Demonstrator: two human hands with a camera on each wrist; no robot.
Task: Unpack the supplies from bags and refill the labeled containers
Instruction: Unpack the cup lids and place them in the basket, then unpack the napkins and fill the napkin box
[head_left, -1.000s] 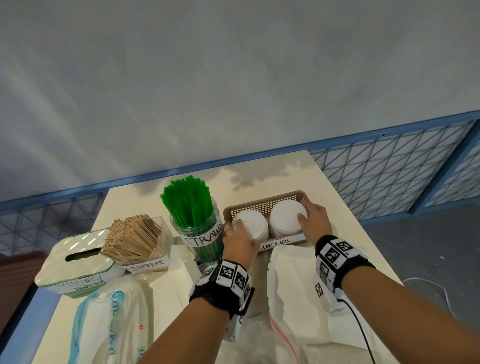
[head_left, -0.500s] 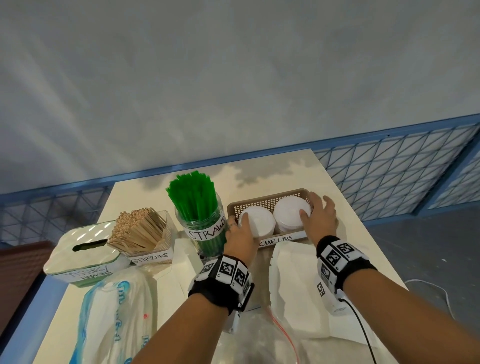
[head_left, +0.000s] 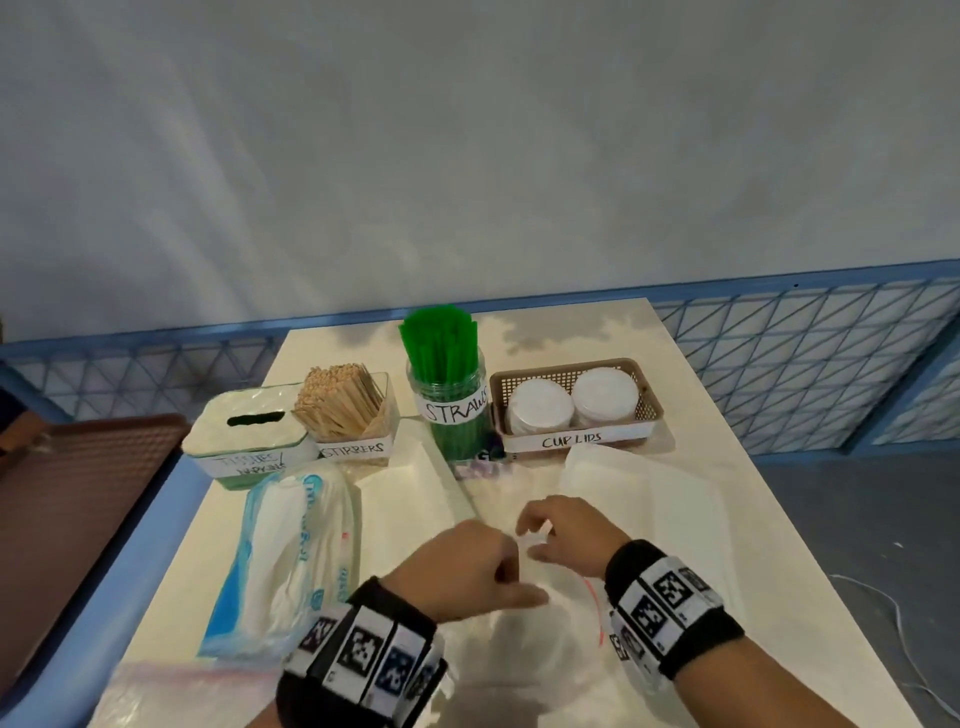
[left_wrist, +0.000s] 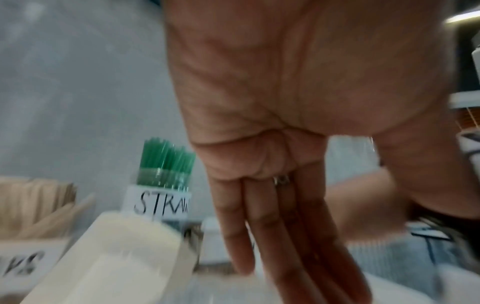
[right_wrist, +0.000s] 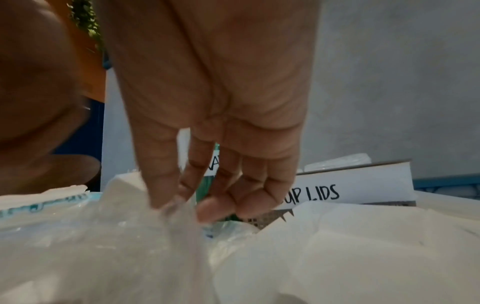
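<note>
Both hands hover near the table's front over a clear plastic zip bag (head_left: 545, 639) with a red seal line. My right hand (head_left: 561, 530) has curled fingers (right_wrist: 161, 174) that pinch a raised fold of the clear bag (right_wrist: 130, 246). My left hand (head_left: 467, 566) points its straight fingers (left_wrist: 272, 226) down at the same bag; their tips are blurred. Farther back stand the labelled containers: the brown cup lids basket (head_left: 652, 395) with two stacks of white lids (head_left: 540, 405), the jar of green straws (head_left: 452, 395), the stirrers box (head_left: 348, 405) and the tissue box (head_left: 244, 431).
A blue-and-white napkin pack (head_left: 291, 545) lies left of my hands. Flat white paper bags (head_left: 649, 493) lie in front of the containers. Another clear bag (head_left: 182, 691) sits at the front left corner. A red-brown mesh seat (head_left: 78, 493) is beyond the table's left edge.
Both hands have left the cup lids basket and pulled back toward me, down onto the clear bag. The two lid stacks stay in the basket.
</note>
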